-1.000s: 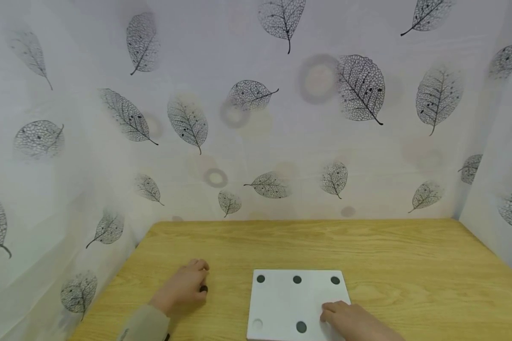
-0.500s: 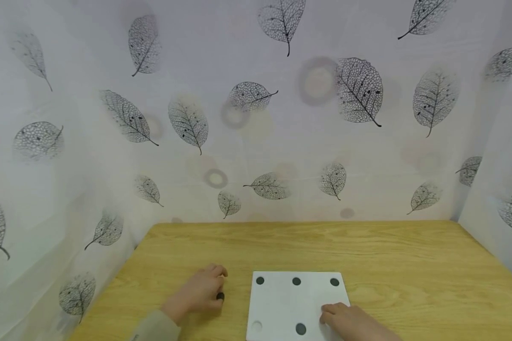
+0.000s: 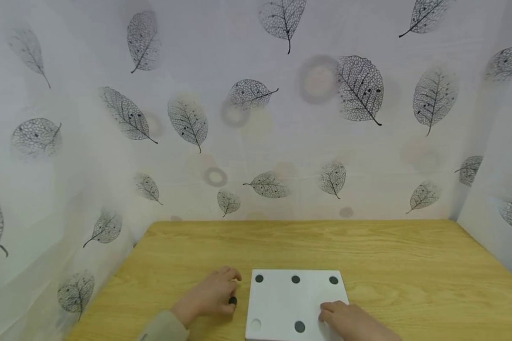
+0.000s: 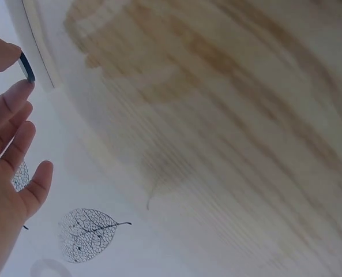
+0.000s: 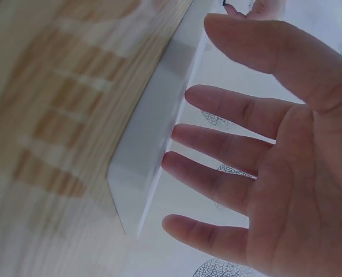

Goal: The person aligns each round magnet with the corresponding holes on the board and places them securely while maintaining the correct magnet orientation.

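Observation:
My left hand (image 3: 211, 293) pinches a small dark round disc (image 3: 233, 300) between thumb and index finger, just left of a white board (image 3: 277, 303). In the left wrist view the disc (image 4: 26, 67) stands on edge between the fingertips, the other fingers spread. Flat on the table, the board carries dark discs along its far edge and one dark disc (image 3: 299, 327) near its front. A bare round recess (image 3: 255, 324) shows at its front left corner. My right hand (image 3: 354, 319) rests its fingertips on the board's right side; in the right wrist view its fingers (image 5: 217, 138) are extended.
The wooden table (image 3: 409, 270) stretches behind and to both sides of the board. A white curtain (image 3: 281, 142) with a leaf print hangs along the table's back and sides.
My left hand has moved right with the disc, from farther out on the table to beside the board's left edge. My right hand stays on the board.

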`<state>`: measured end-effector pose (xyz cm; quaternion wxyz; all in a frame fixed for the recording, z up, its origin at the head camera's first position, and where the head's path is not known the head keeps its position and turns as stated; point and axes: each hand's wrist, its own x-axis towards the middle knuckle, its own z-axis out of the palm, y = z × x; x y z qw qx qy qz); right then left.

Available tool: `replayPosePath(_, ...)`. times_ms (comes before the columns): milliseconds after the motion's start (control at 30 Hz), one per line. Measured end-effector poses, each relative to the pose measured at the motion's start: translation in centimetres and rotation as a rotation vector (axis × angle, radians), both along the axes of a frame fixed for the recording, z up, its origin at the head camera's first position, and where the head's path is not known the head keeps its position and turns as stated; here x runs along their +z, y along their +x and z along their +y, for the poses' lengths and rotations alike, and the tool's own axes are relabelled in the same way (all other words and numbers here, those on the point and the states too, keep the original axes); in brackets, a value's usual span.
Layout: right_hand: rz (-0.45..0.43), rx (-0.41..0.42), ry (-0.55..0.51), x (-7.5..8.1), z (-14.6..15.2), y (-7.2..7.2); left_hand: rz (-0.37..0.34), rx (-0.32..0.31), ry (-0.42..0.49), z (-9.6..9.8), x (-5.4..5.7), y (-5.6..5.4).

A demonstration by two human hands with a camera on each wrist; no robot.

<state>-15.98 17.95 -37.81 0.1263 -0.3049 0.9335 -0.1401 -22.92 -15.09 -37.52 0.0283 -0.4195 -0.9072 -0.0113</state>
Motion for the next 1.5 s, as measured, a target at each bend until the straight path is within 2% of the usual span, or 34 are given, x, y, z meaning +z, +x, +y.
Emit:
replayPosePath(233,0.039,0.013,0.008,-0.1,0.0,0.0,0.006,-0.061,-0.009,0.9,0.0,0.4)
replayPosePath(467,0.065,0.029,0.006,-0.1,0.0,0.2,0.015,-0.133,0.024,1.8,-0.2,1.2)
replayPosePath(667,0.065,0.028,0.012,0.0,0.0,0.2,-0.002,-0.165,0.010,2.6,-0.2,1.7)
replayPosePath(867,0.059,0.022,0.013,-0.1,0.1,0.3,-0.042,-0.166,0.002,2.9,-0.1,2.0)
replayPosePath(1167,0.036,0.001,0.014,-0.3,0.1,0.2,-0.044,-0.181,-0.028,3.6,0.7,2.7)
replayPosePath(1400,0.015,-0.006,0.021,0.0,0.0,0.2,-0.120,-0.129,-0.054,4.2,0.6,3.1)
replayPosePath(1500,0.011,-0.008,0.026,0.1,-0.1,0.1,-0.125,-0.133,-0.055,4.3,0.5,3.1)
